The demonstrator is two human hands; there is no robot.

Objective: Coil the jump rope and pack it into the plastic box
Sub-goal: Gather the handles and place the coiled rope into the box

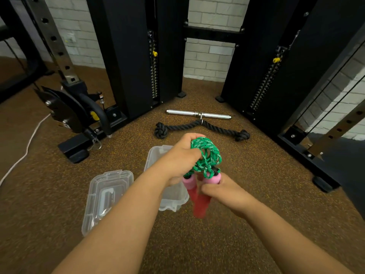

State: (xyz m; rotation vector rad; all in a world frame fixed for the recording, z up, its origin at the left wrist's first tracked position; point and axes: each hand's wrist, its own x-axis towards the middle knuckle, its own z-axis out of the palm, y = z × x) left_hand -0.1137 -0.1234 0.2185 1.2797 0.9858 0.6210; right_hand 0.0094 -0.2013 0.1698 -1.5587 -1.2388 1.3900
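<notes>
The left hand [180, 153] clenched the green braided jump rope [207, 157], bunched so its loops stayed together. The right hand [219, 191], at five o'clock from it, gripped the pink foam-topped handles [197, 196]. The bundle hung over the clear plastic box [158, 155], probably ready for packing.

A speckled brown rubber floor [246, 175] runs to a white painted brick wall [209, 60]. Two tall black steel weight-stack towers [126, 56] flank it. A chrome straight bar [198, 114] and black braided rope attachment [201, 127] lie between them.
</notes>
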